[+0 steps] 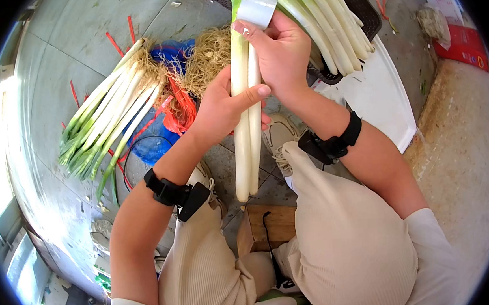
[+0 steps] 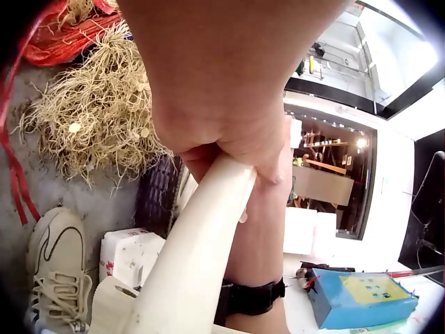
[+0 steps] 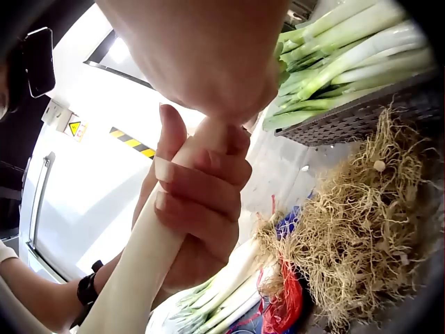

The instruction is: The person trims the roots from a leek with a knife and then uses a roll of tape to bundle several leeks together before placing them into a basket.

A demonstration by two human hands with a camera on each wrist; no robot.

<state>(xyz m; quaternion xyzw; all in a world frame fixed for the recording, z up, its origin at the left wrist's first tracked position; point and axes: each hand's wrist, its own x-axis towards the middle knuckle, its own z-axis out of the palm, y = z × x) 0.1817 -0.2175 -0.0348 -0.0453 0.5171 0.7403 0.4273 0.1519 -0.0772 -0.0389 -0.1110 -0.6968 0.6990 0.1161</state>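
Two long leeks (image 1: pixel 243 135) stand side by side in front of me, white ends toward my lap and green tops away. My left hand (image 1: pixel 224 106) wraps around their pale stalks about halfway up, thumb across the front. Farther up, my right hand (image 1: pixel 284 53) grips the leeks near the green part, its thumb lying over a stalk. Right at its thumb and forefinger is a shiny whitish roll that looks like tape (image 1: pixel 257 8), overlapping the leeks. In the right wrist view, the left fingers (image 3: pixel 198 188) curl around a white stalk.
Behind the right hand, a dark basket (image 1: pixel 367 8) holds more leeks. Rooted leeks (image 1: pixel 108 114) lie on the floor at the left, beside a heap of cut roots (image 1: pixel 209 58) and red and blue plastic (image 1: pixel 180 109). A white board (image 1: pixel 379 97) lies right; a wooden stool (image 1: pixel 269 224) stands between my legs.
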